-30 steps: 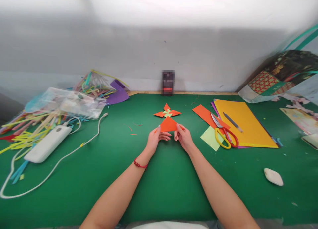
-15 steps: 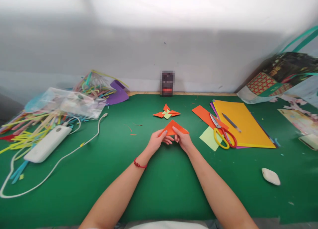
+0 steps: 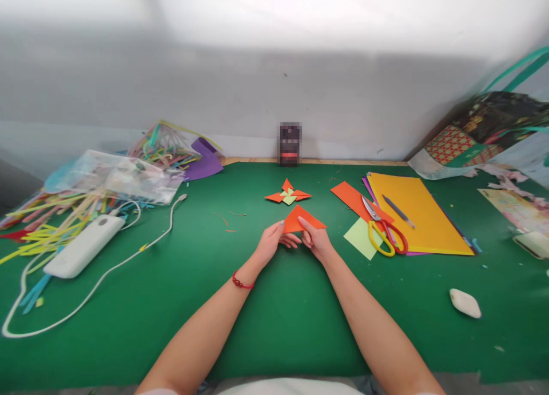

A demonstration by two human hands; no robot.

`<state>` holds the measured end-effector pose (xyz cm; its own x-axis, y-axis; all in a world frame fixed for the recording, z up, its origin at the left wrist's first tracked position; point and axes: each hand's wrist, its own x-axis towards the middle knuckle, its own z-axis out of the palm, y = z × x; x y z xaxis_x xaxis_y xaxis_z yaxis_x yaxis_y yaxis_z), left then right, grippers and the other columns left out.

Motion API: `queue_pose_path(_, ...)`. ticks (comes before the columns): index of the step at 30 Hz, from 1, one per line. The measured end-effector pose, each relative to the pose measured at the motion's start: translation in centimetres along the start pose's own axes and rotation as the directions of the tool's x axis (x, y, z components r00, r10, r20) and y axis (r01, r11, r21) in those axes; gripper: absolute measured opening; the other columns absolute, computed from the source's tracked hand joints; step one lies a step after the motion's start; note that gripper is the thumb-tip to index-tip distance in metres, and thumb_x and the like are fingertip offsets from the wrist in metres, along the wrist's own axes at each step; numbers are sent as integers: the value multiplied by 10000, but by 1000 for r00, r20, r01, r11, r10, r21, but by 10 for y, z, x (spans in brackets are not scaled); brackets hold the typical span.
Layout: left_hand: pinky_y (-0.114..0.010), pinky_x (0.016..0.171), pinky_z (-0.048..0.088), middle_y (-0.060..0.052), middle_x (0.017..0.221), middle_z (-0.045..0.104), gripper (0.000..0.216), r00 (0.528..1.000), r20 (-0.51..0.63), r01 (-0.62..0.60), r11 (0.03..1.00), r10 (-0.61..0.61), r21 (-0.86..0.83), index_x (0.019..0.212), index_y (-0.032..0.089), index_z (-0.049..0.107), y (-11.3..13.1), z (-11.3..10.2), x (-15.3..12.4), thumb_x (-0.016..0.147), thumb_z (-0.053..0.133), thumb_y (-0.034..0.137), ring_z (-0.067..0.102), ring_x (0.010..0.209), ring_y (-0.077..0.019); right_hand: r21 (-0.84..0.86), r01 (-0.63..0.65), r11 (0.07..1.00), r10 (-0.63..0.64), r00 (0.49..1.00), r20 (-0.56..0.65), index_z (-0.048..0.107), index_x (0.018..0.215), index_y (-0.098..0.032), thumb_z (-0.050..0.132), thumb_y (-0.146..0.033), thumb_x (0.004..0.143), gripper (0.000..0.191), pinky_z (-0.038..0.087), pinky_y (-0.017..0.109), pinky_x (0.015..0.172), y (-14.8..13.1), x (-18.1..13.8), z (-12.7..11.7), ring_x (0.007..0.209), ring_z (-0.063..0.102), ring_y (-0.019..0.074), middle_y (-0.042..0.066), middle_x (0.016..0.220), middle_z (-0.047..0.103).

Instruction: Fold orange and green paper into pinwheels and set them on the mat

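An orange piece of paper (image 3: 295, 219), folded to a triangle with its point away from me, is held just above the table. My left hand (image 3: 273, 236) pinches its left side, with the thumb at the edge and the other fingers underneath. On the right side, my right hand (image 3: 314, 236) grips the paper, thumb on top and fingers curled below. Just beyond lies an orange and light-green folded paper shape (image 3: 289, 196) with pointed arms. The left corner of the held paper is hidden or turned in at my left fingers.
Right of my hands, scissors (image 3: 381, 229) lie across an orange strip (image 3: 349, 196) and a light-green square (image 3: 362, 240). A pen (image 3: 398, 211) rests on yellow sheets (image 3: 433, 212). A white power bank (image 3: 83, 246) with a cable and heaped colored strips are left; a white case (image 3: 465, 303) is right.
The paper's left corner, which stuck out over my left thumb, no longer shows; the left edge is now steep beside the thumb. My right hand keeps its hold almost unmoved.
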<state>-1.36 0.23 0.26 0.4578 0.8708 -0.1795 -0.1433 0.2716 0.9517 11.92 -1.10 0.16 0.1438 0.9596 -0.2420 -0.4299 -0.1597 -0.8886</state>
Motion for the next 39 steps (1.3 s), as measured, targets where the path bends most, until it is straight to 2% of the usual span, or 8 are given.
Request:
queue_pose_path(6, -259, 519, 452, -76, 595, 693, 591, 1000, -15, 21, 1000, -21, -4, 842, 145, 500, 0, 0, 1, 641, 587, 694, 617, 471, -159, -24, 4, 1000, -3, 999, 36, 353, 283, -203, 744, -490, 578, 568, 154, 220, 266, 2, 1, -3, 213, 244, 29, -70, 231, 294)
queue_pose_path(11, -264, 558, 468, -77, 632, 702, 550, 1000, -23, 17, 1000, -18, -12, 897, 122, 562, 3, -2, -1, 643, 659, 601, 633, 521, -160, -50, 0, 999, 2, 999, 41, 363, 277, -200, 726, -541, 576, 581, 171, 220, 272, 1, 0, -3, 223, 261, 32, -63, 231, 296)
queue_pose_path(20, -241, 532, 449, -41, 718, 691, 633, 999, -52, -13, 999, 16, 44, 996, 121, 589, 4, 3, 0, 503, 803, 455, 619, 554, -137, -62, 7, 998, -4, 999, 45, 404, 320, -197, 708, -589, 571, 556, 209, 220, 275, -2, -2, -3, 235, 257, 34, -63, 248, 334)
queue_pose_path(23, -244, 536, 454, -13, 648, 668, 589, 999, -31, -27, 999, 28, 32, 956, 135, 582, 3, 3, -1, 542, 769, 510, 606, 534, -132, -89, 19, 996, -14, 998, 56, 395, 325, -200, 699, -611, 569, 567, 210, 219, 275, -2, -2, -3, 235, 254, 35, -66, 244, 321)
queue_pose_path(26, -247, 525, 451, 17, 486, 586, 488, 999, 15, -39, 998, 38, 55, 728, 145, 562, 2, 1, 0, 614, 680, 604, 556, 458, -118, -125, 41, 991, -33, 997, 70, 419, 375, -201, 699, -610, 578, 535, 212, 219, 274, -1, -2, -3, 238, 257, 42, -70, 251, 337)
queue_pose_path(29, -248, 502, 438, 24, 399, 519, 529, 999, 32, -36, 997, 33, 65, 604, 160, 502, 1, 0, 1, 637, 608, 677, 524, 407, -115, -180, 57, 982, -39, 994, 102, 455, 434, -198, 680, -610, 611, 502, 223, 219, 276, 1, -2, -3, 239, 276, 52, -62, 267, 387)
queue_pose_path(35, -258, 491, 438, 12, 388, 544, 545, 1000, 16, -9, 1000, 8, 18, 718, 151, 529, 3, 1, 0, 645, 593, 686, 535, 398, -139, -169, 46, 984, -27, 993, 114, 422, 432, -208, 502, -748, 669, 595, 221, 212, 264, 0, -3, 1, 217, 277, 57, -45, 248, 372)
queue_pose_path(39, -259, 523, 459, 0, 444, 591, 553, 1000, -23, 12, 1000, -12, -7, 782, 140, 557, 5, 1, 0, 621, 638, 663, 556, 431, -141, -165, 51, 985, -32, 993, 112, 437, 486, -213, 484, -765, 667, 582, 210, 209, 255, 0, -2, 2, 210, 258, 60, -48, 246, 384)
